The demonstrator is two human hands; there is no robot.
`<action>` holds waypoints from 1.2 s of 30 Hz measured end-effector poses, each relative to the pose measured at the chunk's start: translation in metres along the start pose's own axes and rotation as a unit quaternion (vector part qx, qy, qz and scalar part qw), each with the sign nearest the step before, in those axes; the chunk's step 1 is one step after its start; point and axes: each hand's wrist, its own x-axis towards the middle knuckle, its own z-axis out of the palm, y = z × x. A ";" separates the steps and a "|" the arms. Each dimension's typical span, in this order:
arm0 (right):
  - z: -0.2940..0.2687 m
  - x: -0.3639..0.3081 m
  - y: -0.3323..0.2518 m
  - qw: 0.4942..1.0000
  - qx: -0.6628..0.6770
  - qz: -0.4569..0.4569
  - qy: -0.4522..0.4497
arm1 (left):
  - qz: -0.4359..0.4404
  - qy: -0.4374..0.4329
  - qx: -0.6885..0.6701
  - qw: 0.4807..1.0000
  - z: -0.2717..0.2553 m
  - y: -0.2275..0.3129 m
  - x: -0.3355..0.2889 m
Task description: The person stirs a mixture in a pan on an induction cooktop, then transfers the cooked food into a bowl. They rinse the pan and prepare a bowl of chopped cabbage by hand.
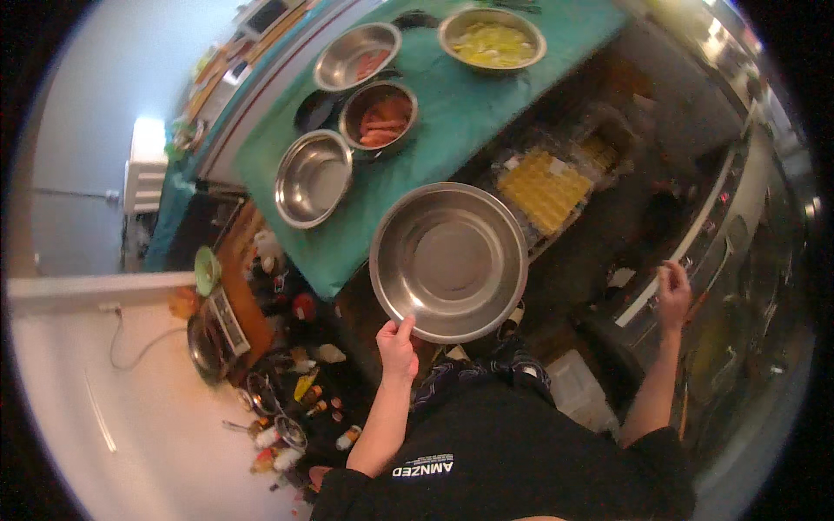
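Note:
My left hand (398, 349) grips the near rim of a wide stainless steel basin (447, 260), thumb over the edge. Nothing lies inside the basin, which I hold in front of my body beside the green-covered table (452, 113). Out to the right, my right hand (674, 297) is by the front edge of a metal stove or counter (725, 200) with small knobs along it. Its fingers are bent together; whether they pinch a knob or something small is too blurred to tell.
On the table stand an empty steel bowl (314, 180), bowls of reddish meat pieces (382, 122) and pink strips (358, 56), and a bowl of yellow-green slices (493, 39). Egg-like yellow trays (546, 189) sit lower, beside the table. Bottles and jars (282, 434) crowd the lower left.

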 end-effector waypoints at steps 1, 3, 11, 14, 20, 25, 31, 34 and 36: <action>0.030 -0.012 -0.023 0.995 0.055 -0.035 -0.077 | 0.004 0.009 -0.008 1.000 -0.011 0.000 -0.002; 0.099 -0.042 -0.067 0.964 0.112 -0.053 -0.234 | 0.025 0.018 -0.035 0.999 -0.036 0.001 -0.005; 0.277 -0.223 -0.202 0.841 0.133 0.143 -0.505 | 0.020 0.048 -0.060 0.997 -0.176 0.009 -0.004; 0.318 -0.285 -0.225 0.865 0.079 0.166 -0.468 | 0.032 -0.002 -0.043 0.999 -0.237 0.018 0.005; 0.405 -0.377 -0.257 0.886 0.125 0.125 -0.428 | -0.013 -0.045 -0.042 0.998 -0.362 0.075 0.005; 0.471 -0.406 -0.301 0.836 0.021 0.105 -0.538 | -0.091 -0.055 -0.070 0.992 -0.438 0.115 -0.013; 0.543 -0.451 -0.352 0.741 0.045 0.009 -0.670 | -0.070 0.021 -0.130 0.989 -0.499 0.106 -0.018; 0.577 -0.470 -0.380 0.667 0.102 0.027 -0.738 | -0.065 0.093 -0.240 0.964 -0.523 0.105 -0.022; 0.603 -0.474 -0.401 0.620 0.126 0.038 -0.774 | -0.032 0.144 -0.284 0.948 -0.537 0.113 -0.024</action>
